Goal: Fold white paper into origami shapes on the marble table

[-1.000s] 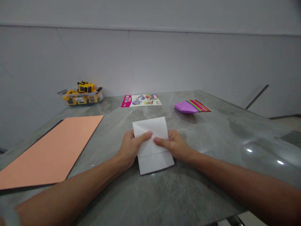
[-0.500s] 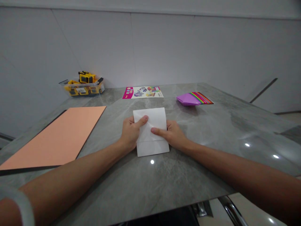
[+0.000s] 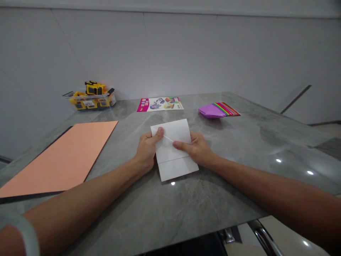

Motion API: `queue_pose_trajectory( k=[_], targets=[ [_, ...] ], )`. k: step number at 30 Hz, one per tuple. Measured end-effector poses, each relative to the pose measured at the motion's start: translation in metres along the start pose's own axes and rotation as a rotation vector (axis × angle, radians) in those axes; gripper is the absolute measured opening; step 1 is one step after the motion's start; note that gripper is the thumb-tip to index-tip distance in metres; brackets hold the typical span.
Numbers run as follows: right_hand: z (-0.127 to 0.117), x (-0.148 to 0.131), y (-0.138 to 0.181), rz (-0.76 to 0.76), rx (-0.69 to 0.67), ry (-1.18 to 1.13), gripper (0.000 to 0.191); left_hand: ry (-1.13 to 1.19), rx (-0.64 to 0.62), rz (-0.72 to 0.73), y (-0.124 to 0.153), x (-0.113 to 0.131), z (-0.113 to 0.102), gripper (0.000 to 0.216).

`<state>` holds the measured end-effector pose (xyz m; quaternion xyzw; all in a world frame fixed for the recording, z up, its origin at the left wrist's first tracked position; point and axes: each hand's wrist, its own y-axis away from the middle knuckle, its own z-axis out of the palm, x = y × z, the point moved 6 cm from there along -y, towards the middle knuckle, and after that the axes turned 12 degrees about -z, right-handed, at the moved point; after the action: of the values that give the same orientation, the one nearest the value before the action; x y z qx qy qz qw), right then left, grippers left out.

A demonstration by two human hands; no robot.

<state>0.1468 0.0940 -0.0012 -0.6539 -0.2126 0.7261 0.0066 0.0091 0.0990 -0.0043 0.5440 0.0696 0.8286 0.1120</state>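
A folded white paper is held just above the table in front of me, tilted a little, with a crease across its lower part and a slanting fold line between my thumbs. My left hand grips its left edge, thumb pressed on the front near the upper left corner. On the right edge my right hand is closed, its thumb lying across the middle of the paper. Most of the fingers of both hands are hidden behind the sheet.
The grey marble-look table carries a peach sheet over a dark one at left. Farther back are a clear bin of yellow toy trucks, a printed colourful sheet and a fan of coloured papers, purple on top.
The white paper has turned slightly, its lower edge swinging to the right. My left thumb has slid a little up and left, and a slanting fold line shows more clearly between the thumbs.
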Motion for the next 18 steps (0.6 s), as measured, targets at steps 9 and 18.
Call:
queue_pose_trajectory(
  k=[9, 18],
  targets=[
    [-0.0085, 0.0010, -0.0048, -0.041, 0.039, 0.200, 0.032, -0.207, -0.029, 0.079, -0.0014, 0.0004, 0.0010, 0.029],
    [-0.0099, 0.0024, -0.0027, -0.025, 0.047, 0.217, 0.032, -0.230, -0.109, 0.043, -0.0018, -0.0028, 0.0052, 0.030]
  ],
)
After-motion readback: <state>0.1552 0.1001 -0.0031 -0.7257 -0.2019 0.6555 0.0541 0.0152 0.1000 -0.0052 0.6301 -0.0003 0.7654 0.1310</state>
